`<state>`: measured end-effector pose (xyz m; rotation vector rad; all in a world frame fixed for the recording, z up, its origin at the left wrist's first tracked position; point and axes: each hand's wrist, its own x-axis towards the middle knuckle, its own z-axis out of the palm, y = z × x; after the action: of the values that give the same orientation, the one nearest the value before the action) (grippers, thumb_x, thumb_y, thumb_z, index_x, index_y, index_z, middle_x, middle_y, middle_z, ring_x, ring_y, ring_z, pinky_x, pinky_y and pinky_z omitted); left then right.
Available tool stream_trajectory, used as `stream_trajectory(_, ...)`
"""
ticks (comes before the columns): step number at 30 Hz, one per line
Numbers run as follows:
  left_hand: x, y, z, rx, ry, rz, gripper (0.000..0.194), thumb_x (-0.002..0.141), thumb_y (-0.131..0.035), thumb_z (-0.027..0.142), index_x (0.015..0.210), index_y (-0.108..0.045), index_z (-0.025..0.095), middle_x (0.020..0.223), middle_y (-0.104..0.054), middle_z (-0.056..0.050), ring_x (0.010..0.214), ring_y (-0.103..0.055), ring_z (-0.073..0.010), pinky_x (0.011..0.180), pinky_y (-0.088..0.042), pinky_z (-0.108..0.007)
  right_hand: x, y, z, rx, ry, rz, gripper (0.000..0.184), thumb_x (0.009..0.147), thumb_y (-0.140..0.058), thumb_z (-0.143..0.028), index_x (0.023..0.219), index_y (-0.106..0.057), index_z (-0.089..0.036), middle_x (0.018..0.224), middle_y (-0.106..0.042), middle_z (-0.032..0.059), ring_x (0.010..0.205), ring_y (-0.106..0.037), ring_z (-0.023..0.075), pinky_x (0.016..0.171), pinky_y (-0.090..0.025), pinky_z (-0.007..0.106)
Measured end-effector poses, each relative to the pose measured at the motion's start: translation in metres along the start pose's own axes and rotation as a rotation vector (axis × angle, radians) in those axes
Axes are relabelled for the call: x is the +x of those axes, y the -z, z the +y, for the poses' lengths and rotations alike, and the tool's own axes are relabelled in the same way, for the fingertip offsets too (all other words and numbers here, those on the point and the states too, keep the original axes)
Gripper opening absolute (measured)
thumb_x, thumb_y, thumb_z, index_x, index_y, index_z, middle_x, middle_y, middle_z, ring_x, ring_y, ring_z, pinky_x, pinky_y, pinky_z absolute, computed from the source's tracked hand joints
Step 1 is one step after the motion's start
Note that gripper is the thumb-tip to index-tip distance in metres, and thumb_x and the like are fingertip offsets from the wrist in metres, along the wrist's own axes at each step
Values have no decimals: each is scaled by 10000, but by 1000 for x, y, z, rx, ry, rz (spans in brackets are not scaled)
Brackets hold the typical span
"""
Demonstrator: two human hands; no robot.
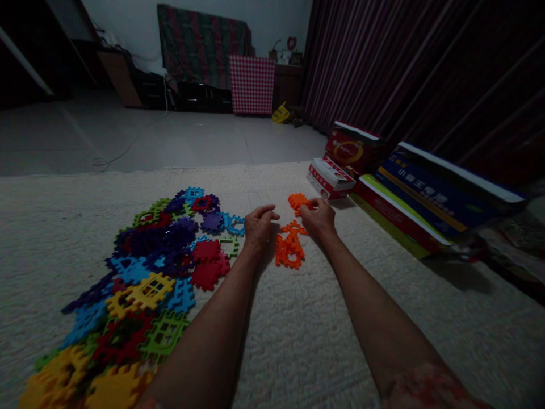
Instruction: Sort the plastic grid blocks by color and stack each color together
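Orange piece (toothed), right grip

Blue box, at 3 o'clock from the view's centre: large white Chinese characters on the side, the first three reading "小霸王", the rest uncertain; smaller print beneath, too blurred to read. Red box, at 2 o'clock: gold marking with an oval, wording illegible. Small white-and-red box, also at 2 o'clock, nearer the centre: red lettering on top and side, illegible.
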<state>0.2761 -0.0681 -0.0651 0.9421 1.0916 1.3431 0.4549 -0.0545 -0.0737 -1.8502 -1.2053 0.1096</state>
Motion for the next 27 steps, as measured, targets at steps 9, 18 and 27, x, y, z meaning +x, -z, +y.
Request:
stream_trajectory(9,-2,-1,4,-1,19,9,364,573,-634,255,890,-775,144,680,-702,-31,456,-374,-57,460,-290,-204,1,-2,-2,-5,-16,1,295,684,-668,-381,908,-630,-192,1008,-645,100,940,-612,255,940,-482,414)
stream_trajectory(18,-1,0,3,4,23,6,395,580,-640,275,928,-774,143,694,-705,-30,454,-393,-56,452,-287,-197,-9,17,-4,123,41,-48,154,733,-579,-308,784,-643,-177,854,-679,58,767,-622,189,777,-489,307)
stream_trajectory(27,-2,-1,3,-23,25,8,374,553,-648,264,883,-776,142,676,-700,-31,463,-406,-62,464,-307,-204,-29,39,-20,-151,197,-551,202,755,-648,-341,629,-677,-186,666,-682,27,642,-601,158,598,-390,264)
